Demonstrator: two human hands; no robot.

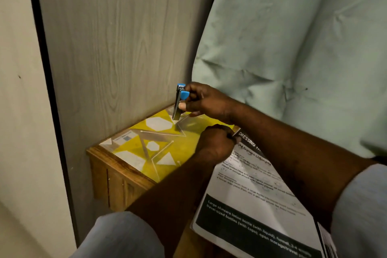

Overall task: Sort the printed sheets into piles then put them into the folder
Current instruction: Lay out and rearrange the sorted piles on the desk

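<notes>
My right hand holds a blue and metal stapler upright, its nose pointing down just above a yellow folder with white geometric shapes. The folder lies flat on a small wooden table. My left hand pinches the top corner of a stack of printed sheets, which carry black bands and text. The stack slopes from the folder's right edge down toward my lap. Another sheet's edge shows beneath it at the lower right.
A grey wood-grain panel stands right behind the table. A pale green cloth hangs at the right, close behind my right arm. A cream wall lies at the left. My knees fill the bottom of the view.
</notes>
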